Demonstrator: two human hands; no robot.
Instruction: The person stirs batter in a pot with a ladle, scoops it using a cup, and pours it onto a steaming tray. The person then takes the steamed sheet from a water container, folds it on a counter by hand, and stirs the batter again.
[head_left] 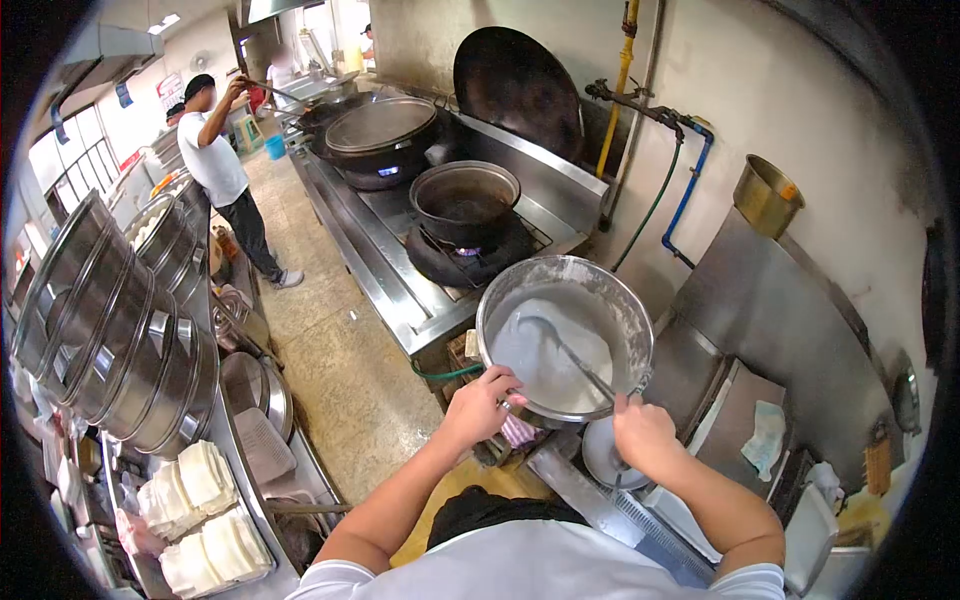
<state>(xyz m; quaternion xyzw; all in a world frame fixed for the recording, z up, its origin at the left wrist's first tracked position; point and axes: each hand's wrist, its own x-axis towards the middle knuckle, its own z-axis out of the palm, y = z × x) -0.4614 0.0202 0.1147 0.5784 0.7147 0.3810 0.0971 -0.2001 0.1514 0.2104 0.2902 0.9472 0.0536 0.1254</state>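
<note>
In front of me a wide steel mixing bowl [638, 345] holds a whitish liquid [545, 365]. A metal ladle [572, 352] stands tilted in it, its head in the liquid and its handle over the near right rim. My right hand [645, 430] is closed round the handle end, just outside the rim. My left hand [485, 408] grips the bowl's near left rim, fingers bent over the edge; a ring shows on one finger. Under the bowl, by my left hand, lies a pink striped cloth [517, 432].
A dark wok [465, 195] sits over a lit burner beyond the bowl; a covered pot [380, 140] is farther back. Stacked steamers [110, 330] and folded white cloths [190, 490] stand at left. A co-worker [225, 170] stirs at the far stove. A brass-coloured pot [768, 195] is right.
</note>
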